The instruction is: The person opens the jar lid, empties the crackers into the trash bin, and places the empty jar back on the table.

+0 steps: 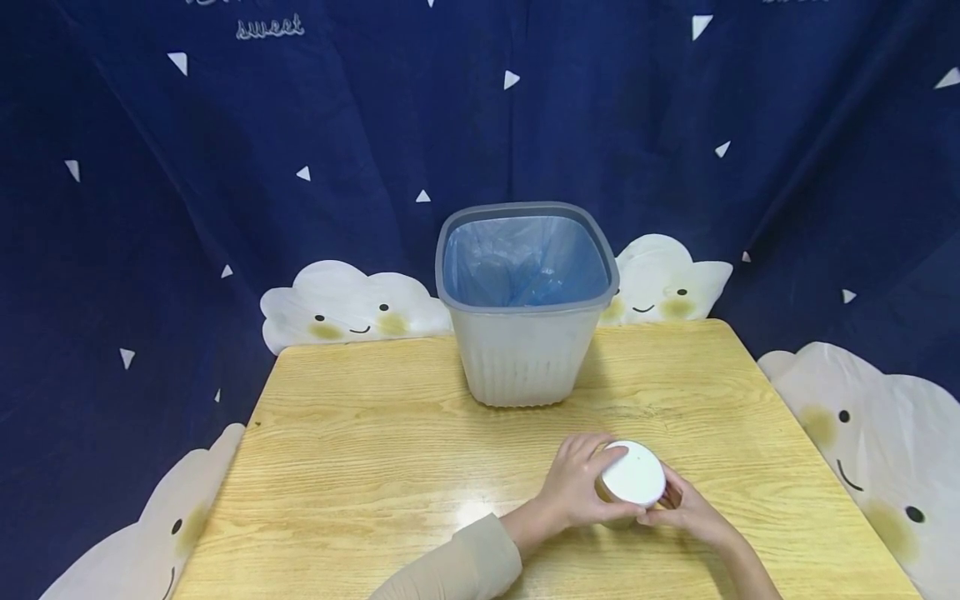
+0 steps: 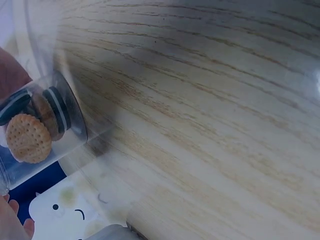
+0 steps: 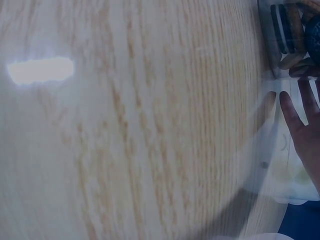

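On my feed, a clear jar [image 2: 45, 126] with a white lid [image 1: 639, 474] sits between the two hands, towards the near right part of the counter [image 1: 352, 417]. The left hand [image 1: 576, 485] grips it from the left, thumb on the near side and fingers reaching round the far side, one digit lying over the lid. The right hand [image 1: 693, 510] pinches it from the right, thumb at the near edge close to the left thumb, fingers bent behind. Through the wall I see a pale round biscuit [image 2: 29, 138] and dark sandwich biscuits [image 2: 58, 109]; I cannot tell whether the base touches the wood. A beige sleeve [image 1: 461, 567] covers the left forearm. The counter is light, yellowish wood grain, with a bright glare spot beside that forearm. Near its far edge stands a whitish bin [image 1: 525, 358] with a grey rim and a bluish liner [image 1: 517, 258]. Behind, I have a dark blue curtain [image 1: 375, 125] printed with white triangles and smiling clouds [image 1: 352, 310].
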`<move>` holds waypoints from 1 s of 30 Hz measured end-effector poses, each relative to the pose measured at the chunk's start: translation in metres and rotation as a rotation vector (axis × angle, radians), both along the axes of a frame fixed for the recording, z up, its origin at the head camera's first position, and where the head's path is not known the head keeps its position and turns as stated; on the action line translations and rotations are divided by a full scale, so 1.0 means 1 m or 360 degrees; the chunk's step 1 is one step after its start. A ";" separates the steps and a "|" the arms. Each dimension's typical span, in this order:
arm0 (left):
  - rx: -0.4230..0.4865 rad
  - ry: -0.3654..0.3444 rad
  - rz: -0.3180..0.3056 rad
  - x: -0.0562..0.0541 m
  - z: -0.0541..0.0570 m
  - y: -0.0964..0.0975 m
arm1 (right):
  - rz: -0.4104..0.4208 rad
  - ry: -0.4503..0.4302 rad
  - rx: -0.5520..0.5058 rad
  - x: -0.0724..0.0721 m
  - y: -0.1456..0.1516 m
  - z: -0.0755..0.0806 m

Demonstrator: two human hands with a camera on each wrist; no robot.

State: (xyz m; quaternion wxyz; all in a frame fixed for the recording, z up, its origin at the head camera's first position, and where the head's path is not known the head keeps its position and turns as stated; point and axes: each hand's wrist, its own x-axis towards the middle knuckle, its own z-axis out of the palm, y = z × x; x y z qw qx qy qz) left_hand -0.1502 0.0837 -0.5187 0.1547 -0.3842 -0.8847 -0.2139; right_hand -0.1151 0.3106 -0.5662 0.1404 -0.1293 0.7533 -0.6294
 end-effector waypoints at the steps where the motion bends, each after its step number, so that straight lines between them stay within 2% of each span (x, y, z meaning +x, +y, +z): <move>1: -0.0004 0.0009 0.0010 0.000 0.000 0.000 | -0.0004 0.0003 0.0006 0.000 0.000 0.000; 7: -0.0009 0.0042 0.0064 0.003 -0.002 0.002 | -0.0024 0.0012 0.0001 0.000 -0.001 0.000; 12: 0.0003 0.0027 0.0101 0.007 -0.002 0.004 | -0.0042 0.0003 0.0002 0.000 -0.002 0.000; 19: 0.0048 0.0022 0.0119 0.011 -0.002 0.005 | -0.0048 -0.0014 0.0028 0.000 -0.001 -0.001; 23: 0.0023 0.0023 0.0133 0.011 -0.002 0.004 | -0.0052 -0.0019 0.0035 0.000 -0.001 0.000; 26: 0.0019 0.0020 0.0118 0.009 -0.001 0.002 | -0.0052 -0.0015 0.0032 0.000 -0.002 0.000; 30: 0.0015 0.0027 0.0047 0.004 0.002 -0.002 | -0.0008 -0.0028 -0.0002 0.001 -0.001 0.001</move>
